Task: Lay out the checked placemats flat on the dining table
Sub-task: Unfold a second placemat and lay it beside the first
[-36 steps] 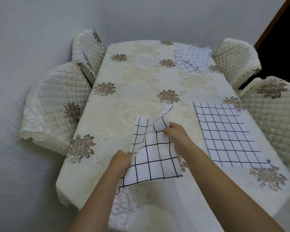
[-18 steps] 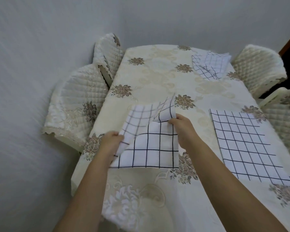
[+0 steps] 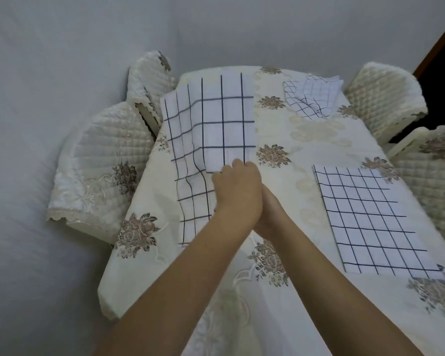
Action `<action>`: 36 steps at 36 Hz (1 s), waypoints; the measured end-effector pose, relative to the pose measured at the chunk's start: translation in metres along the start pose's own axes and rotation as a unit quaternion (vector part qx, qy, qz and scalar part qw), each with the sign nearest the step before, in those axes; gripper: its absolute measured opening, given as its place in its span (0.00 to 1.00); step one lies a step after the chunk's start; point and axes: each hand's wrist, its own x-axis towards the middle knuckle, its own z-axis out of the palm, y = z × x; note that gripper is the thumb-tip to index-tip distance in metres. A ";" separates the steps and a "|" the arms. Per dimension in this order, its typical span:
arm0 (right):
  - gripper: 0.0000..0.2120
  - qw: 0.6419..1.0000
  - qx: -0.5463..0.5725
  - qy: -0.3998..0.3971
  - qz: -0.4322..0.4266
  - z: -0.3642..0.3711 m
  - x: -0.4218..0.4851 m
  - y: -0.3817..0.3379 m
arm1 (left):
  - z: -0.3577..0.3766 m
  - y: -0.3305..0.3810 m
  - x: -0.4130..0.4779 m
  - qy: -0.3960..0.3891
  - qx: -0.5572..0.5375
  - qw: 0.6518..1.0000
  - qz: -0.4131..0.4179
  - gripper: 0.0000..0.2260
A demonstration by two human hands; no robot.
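Observation:
A white placemat with a black grid is spread partly unfolded over the left half of the dining table, one flap still doubled over on top. My left hand grips the near edge of that flap with curled fingers. Beneath and just right of it lies my right hand, its fingers hidden by the left hand. A second checked placemat lies flat on the table's right side. Folded checked placemats sit in a small pile at the far end.
A cream floral tablecloth covers the table. Quilted cream chairs stand at the left, far left, far right and right. A grey wall runs close behind and to the left.
The placemat has been swung away from me and opened out over the left side of the table. My hands, earlier apart on its two edges, have come together at its near flap.

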 end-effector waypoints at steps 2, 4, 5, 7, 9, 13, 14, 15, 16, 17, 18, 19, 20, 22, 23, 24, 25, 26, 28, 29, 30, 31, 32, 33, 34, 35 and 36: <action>0.13 1.000 0.010 0.018 0.017 -0.007 -0.002 0.000 | 0.028 0.016 -0.002 -0.067 0.004 0.998 0.011 0.15; 0.18 0.997 0.038 0.048 0.045 -0.021 0.000 0.007 | 0.053 0.025 -0.004 -0.114 -0.006 0.993 0.020 0.15; 0.20 0.995 0.051 0.060 0.061 -0.028 0.001 0.011 | 0.063 0.028 -0.005 -0.134 -0.015 0.991 0.024 0.14; 0.19 0.991 0.020 0.093 0.090 -0.041 0.005 0.018 | 0.080 0.028 -0.008 -0.193 -0.051 0.979 0.031 0.13; 0.15 0.983 -0.037 0.124 0.133 -0.055 0.008 0.027 | 0.096 0.025 -0.010 -0.279 -0.133 0.950 0.034 0.13; 0.12 0.963 -0.116 0.180 0.165 -0.071 0.011 0.047 | 0.116 0.011 -0.019 -0.380 -0.305 0.873 0.032 0.10; 0.15 0.961 -0.129 0.184 0.161 -0.075 0.013 0.050 | 0.119 0.007 -0.020 -0.379 -0.345 0.859 0.012 0.10; 0.17 0.959 -0.151 0.184 0.155 -0.076 0.014 0.051 | 0.120 0.004 -0.021 -0.373 -0.390 0.842 -0.011 0.11; 0.17 0.955 -0.180 0.182 0.146 -0.075 0.014 0.050 | 0.121 0.000 -0.022 -0.364 -0.426 0.828 -0.035 0.12; 0.17 0.953 -0.200 0.181 0.140 -0.072 0.013 0.047 | 0.123 -0.004 -0.022 -0.351 -0.451 0.819 -0.053 0.13; 0.19 0.950 -0.218 0.178 0.137 -0.071 0.014 0.044 | 0.124 -0.009 -0.022 -0.332 -0.464 0.818 -0.067 0.13; 0.20 0.945 -0.238 0.179 0.136 -0.074 0.019 0.046 | 0.127 -0.014 -0.022 -0.307 -0.465 0.826 -0.079 0.13; 0.20 0.939 -0.260 0.178 0.135 -0.077 0.022 0.044 | 0.129 -0.021 -0.021 -0.278 -0.458 0.839 -0.095 0.12; 0.09 0.920 -0.327 0.172 0.135 -0.080 0.028 0.043 | 0.134 -0.035 -0.022 -0.225 -0.439 0.860 -0.131 0.12; 0.05 0.911 -0.352 0.166 0.139 -0.081 0.029 0.043 | 0.137 -0.044 -0.022 -0.205 -0.428 0.868 -0.145 0.12; 0.04 0.905 -0.369 0.158 0.141 -0.081 0.029 0.042 | 0.138 -0.052 -0.021 -0.191 -0.416 0.875 -0.159 0.12; 0.04 0.902 -0.378 0.156 0.139 -0.081 0.031 0.041 | 0.140 -0.060 -0.021 -0.180 -0.404 0.880 -0.172 0.12; 0.05 0.901 -0.382 0.156 0.133 -0.081 0.031 0.041 | 0.141 -0.068 -0.021 -0.175 -0.392 0.884 -0.185 0.13; 0.06 0.910 -0.366 0.160 0.108 -0.080 0.035 0.042 | 0.144 -0.081 -0.021 -0.166 -0.372 0.890 -0.207 0.14; 0.07 0.915 -0.357 0.164 0.095 -0.079 0.037 0.042 | 0.145 -0.087 -0.021 -0.163 -0.360 0.893 -0.217 0.15; 0.08 0.920 -0.344 0.166 0.086 -0.077 0.039 0.043 | 0.147 -0.092 -0.022 -0.159 -0.347 0.896 -0.227 0.15; 0.08 0.926 -0.330 0.169 0.078 -0.076 0.041 0.044 | 0.148 -0.097 -0.023 -0.153 -0.335 0.898 -0.239 0.16; 0.09 0.931 -0.313 0.175 0.075 -0.075 0.043 0.045 | 0.148 -0.102 -0.024 -0.149 -0.328 0.898 -0.252 0.16; 0.09 0.936 -0.293 0.184 0.071 -0.075 0.046 0.047 | 0.149 -0.106 -0.026 -0.146 -0.327 0.896 -0.261 0.17; 0.09 0.940 -0.275 0.191 0.069 -0.074 0.048 0.048 | 0.150 -0.109 -0.027 -0.144 -0.329 0.895 -0.265 0.18; 0.08 0.944 -0.255 0.198 0.065 -0.074 0.053 0.051 | 0.151 -0.112 -0.028 -0.144 -0.330 0.893 -0.269 0.19; 0.07 0.948 -0.233 0.208 0.064 -0.073 0.056 0.054 | 0.152 -0.114 -0.030 -0.146 -0.329 0.892 -0.272 0.19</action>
